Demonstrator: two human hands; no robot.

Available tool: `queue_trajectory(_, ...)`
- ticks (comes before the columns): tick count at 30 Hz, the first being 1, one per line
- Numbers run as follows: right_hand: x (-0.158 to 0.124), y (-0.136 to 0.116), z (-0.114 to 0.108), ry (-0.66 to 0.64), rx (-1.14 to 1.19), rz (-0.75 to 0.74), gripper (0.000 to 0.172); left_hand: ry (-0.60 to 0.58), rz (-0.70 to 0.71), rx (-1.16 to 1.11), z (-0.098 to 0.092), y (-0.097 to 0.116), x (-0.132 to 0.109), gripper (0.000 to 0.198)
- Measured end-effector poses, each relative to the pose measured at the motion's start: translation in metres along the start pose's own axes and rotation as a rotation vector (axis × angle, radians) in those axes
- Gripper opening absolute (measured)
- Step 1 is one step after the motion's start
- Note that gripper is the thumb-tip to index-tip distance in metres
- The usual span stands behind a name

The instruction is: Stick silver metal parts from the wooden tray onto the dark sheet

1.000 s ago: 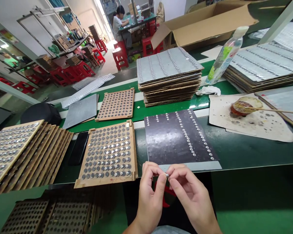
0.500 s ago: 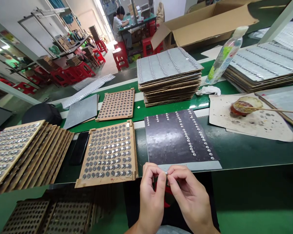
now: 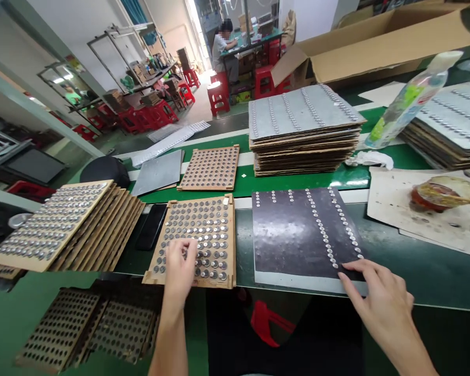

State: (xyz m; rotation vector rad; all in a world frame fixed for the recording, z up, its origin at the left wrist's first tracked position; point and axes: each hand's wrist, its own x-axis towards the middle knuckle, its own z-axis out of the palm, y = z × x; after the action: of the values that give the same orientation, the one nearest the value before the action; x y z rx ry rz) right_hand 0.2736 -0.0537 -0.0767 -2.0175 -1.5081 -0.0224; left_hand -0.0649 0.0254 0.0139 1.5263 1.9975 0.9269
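Note:
My left hand (image 3: 181, 263) is over the wooden board (image 3: 232, 245), which carries rows of round, dark metal discs, some with small shiny pieces on top. Its fingertips are pinched together low over the discs; what they hold, if anything, is hidden. My right hand (image 3: 384, 297) is at the lower right corner of the dark sheet (image 3: 282, 240). Its thumb and forefinger are apart, just by the bottom end of a row of small silvery metal pieces (image 3: 324, 237). Nothing shows between them.
A black phone (image 3: 151, 227) and leaning boards of discs (image 3: 78, 219) are on the left. Behind the sheet stands a stack of boards (image 3: 305, 151), with a plastic bottle (image 3: 413, 99) beside it. A dish of brown paste (image 3: 434, 196) with a stick sits at right.
My hands have parted from their shared pinch on a tiny piece. The left has moved over the disc board, the right to the dark sheet's corner. The view has shifted left.

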Motion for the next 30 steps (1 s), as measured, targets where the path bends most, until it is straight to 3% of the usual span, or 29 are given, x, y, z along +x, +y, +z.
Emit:
queue_trajectory(3, 0.0, 0.013, 0.007, -0.041, -0.043, -0.015, 0.05, 0.139, -0.095, 0.172, -0.021, -0.025, 0.036, 0.021)
queue_trajectory(7, 0.004, 0.009, 0.01, -0.028, -0.076, -0.069, 0.055, 0.142, -0.152, 0.314, -0.025, -0.042, 0.054, 0.02)
queue_trajectory(11, 0.008, 0.005, 0.01, -0.023, -0.088, -0.112, 0.055, 0.124, -0.159, 0.379, -0.016, -0.047, 0.054, 0.02)
queue_trajectory(16, 0.01, 0.009, 0.009, -0.086, -0.078, -0.101, 0.045, 0.209, -0.167, 0.392, -0.016, -0.044, 0.05, 0.018)
queue_trajectory(20, 0.015, 0.002, 0.004, -0.075, -0.002, -0.049, 0.049, 0.23, -0.083, 0.312, -0.007, -0.023, 0.019, 0.019)
queue_trajectory(22, 0.015, -0.013, -0.002, -0.052, 0.105, -0.03, 0.047, 0.152, 0.003, 0.202, 0.005, -0.007, -0.009, 0.022)
queue_trajectory(24, 0.014, -0.036, -0.01, -0.046, 0.306, -0.041, 0.036, -0.034, 0.12, -0.116, 0.022, 0.012, -0.037, 0.023)
queue_trajectory(27, 0.009, -0.077, -0.023, -0.088, 0.665, -0.071, 0.016, -0.315, 0.109, -0.404, 0.045, 0.039, -0.068, 0.025)
queue_trajectory(30, 0.003, -0.109, -0.031, -0.109, 0.864, -0.097, 0.008, -0.468, 0.072, -0.557, 0.057, 0.055, -0.078, 0.029)
